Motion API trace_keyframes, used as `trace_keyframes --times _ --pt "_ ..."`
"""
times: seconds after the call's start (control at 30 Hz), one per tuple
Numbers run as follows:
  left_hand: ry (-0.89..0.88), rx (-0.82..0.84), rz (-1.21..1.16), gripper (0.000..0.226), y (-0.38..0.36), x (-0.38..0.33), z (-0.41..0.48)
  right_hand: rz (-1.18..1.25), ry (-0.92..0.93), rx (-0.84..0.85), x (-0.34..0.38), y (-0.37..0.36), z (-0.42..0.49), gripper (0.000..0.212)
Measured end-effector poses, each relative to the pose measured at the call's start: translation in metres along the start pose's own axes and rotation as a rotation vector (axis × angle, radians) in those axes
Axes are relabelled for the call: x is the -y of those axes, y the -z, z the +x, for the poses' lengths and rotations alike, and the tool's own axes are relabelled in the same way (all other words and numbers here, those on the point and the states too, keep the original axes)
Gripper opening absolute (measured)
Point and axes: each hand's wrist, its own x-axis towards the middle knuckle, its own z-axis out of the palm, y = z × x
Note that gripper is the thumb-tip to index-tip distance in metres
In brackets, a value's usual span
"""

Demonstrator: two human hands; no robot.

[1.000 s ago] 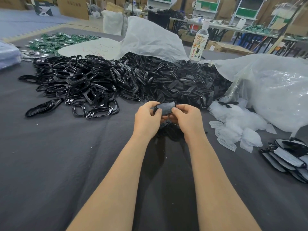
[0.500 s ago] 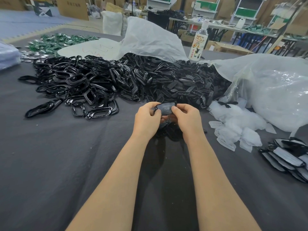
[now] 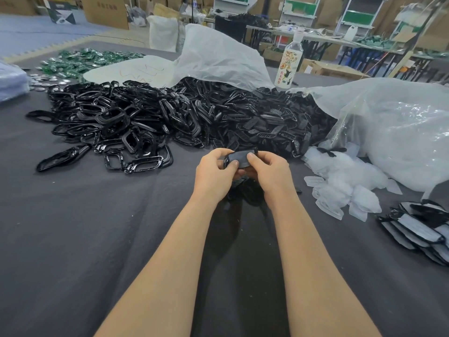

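Observation:
A small dark plastic part (image 3: 240, 157) is held above the grey cloth-covered table (image 3: 97, 239), just in front of the black heap. My left hand (image 3: 213, 176) grips its left end with thumb and curled fingers. My right hand (image 3: 269, 173) pinches its right end, thumb on top. Both thumbs press on the part's upper face. Beneath the hands a few more black pieces (image 3: 247, 193) lie on the cloth, partly hidden.
A big heap of black plastic frames (image 3: 136, 117) and black inserts (image 3: 269, 120) spans the table's middle. Clear plastic bags (image 3: 398, 132) and small clear pouches (image 3: 345, 188) lie right. Bagged finished parts (image 3: 418, 229) sit far right. A bottle (image 3: 289, 64) stands behind; green parts (image 3: 80, 60) far left.
My hands stay in the same place with the part between them. The thumbs have shifted slightly on its top face.

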Motion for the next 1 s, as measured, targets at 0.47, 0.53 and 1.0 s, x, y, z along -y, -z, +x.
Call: trace_keyframes --times 0.47,0.53,1.0 --pt "0.042 -0.087 -0.148 0.023 -0.001 -0.002 -0.001 -0.156 0.291 -0.201 0.003 -0.004 -0.008 0.012" --pt "0.033 -0.109 -0.170 0.022 -0.001 -0.002 -0.001 -0.203 0.352 -0.235 0.004 -0.005 -0.011 0.008" --pt "-0.020 -0.107 0.039 0.027 -0.004 -0.002 -0.003 -0.030 0.202 -0.187 0.004 -0.015 -0.009 0.009"
